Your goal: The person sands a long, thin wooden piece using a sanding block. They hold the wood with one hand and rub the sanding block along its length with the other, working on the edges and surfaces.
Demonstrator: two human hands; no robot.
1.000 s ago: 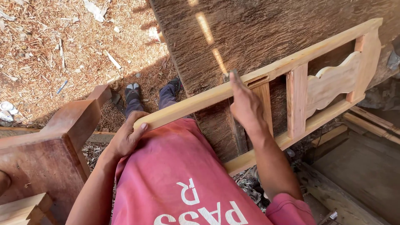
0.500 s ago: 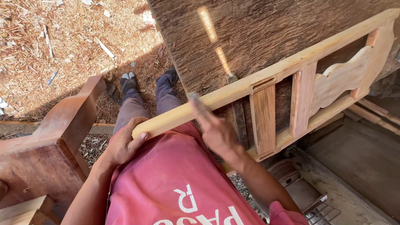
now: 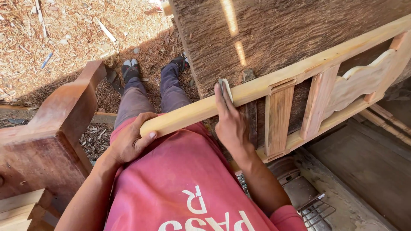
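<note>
Pale wooden frame (image 3: pixel 299 81) leans against the dark rough worktop (image 3: pixel 274 34) edge; left hand (image 3: pixel 130 141) grip closed around the top rail's near end; right hand (image 3: pixel 230 122) presses a small sanding pad (image 3: pixel 225 89) flat onto the rail, fingers extended.

The pale wooden frame (image 3: pixel 299 77) looks smooth and matt. Behind it, the dark slab (image 3: pixel 274 34) is rough-sawn wood. Left of the frame, reddish timber (image 3: pixel 55 128) looks smoother.

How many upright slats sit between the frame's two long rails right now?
3 show: one slat beside the right hand, a second slat further right, and an end piece at the picture's edge; more may lie beyond.
</note>
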